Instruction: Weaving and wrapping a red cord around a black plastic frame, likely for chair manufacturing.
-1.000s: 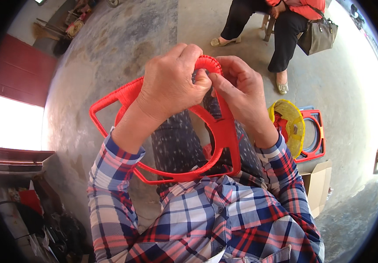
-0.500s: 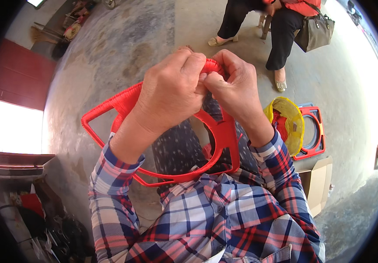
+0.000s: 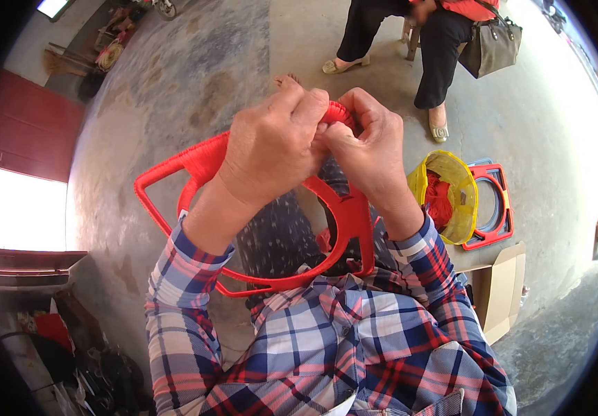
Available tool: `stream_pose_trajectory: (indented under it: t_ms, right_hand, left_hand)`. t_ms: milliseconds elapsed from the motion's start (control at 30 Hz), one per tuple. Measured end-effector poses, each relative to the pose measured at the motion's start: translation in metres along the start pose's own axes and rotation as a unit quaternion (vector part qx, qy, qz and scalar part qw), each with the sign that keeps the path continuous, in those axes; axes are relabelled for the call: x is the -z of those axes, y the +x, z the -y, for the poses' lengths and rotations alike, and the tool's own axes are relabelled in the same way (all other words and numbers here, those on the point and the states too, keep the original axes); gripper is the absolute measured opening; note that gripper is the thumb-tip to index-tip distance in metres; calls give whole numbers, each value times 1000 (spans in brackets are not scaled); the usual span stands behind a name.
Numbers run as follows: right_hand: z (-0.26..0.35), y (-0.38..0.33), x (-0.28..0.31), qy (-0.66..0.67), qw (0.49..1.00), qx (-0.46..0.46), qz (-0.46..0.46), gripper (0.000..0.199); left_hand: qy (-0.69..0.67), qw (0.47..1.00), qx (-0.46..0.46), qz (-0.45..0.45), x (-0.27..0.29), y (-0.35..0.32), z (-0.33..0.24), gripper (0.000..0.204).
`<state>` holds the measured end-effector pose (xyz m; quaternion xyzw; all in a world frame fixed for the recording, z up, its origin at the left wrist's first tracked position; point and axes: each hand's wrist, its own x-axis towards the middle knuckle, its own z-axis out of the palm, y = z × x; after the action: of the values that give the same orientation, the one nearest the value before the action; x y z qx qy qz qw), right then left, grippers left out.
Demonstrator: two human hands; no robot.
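Note:
A red frame [image 3: 356,222] rests over my lap, with a large round opening inside an angular outer border. Red cord or ribbon is wound tightly along its left and far edges. My left hand [image 3: 271,145] is closed on the far corner of this frame. Close against it, my right hand [image 3: 372,142] pinches at the same wrapped corner with thumb and bent fingers. The fingertips of both hands nearly meet there. Whether a loose strand lies between them is hidden.
To my right stands a yellow bucket-like container [image 3: 471,197] with red material [image 3: 439,201] in it. Beside it lie stacked red and grey-blue frames [image 3: 501,232]. An open cardboard box [image 3: 507,291] is nearer. Ahead, a person [image 3: 441,59] sits with a handbag [image 3: 491,48].
My hands and the frame's far corner have come slightly lower in the view, the grip much the same. The background has shifted a little as the view moved.

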<state>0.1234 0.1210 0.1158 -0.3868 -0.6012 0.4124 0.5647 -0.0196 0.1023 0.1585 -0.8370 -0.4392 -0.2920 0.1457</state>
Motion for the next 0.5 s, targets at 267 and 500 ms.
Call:
stream_pose_trajectory:
  t_ms: [267, 500]
  right_hand:
    - [-2, -2, 1, 67, 997, -32, 28, 20]
    - [-3, -1, 2, 33, 999, 22, 29, 20]
  left_hand:
    - [-43, 996, 60, 42, 8, 0, -2, 29]
    - [-161, 980, 79, 91, 17, 7, 4, 27]
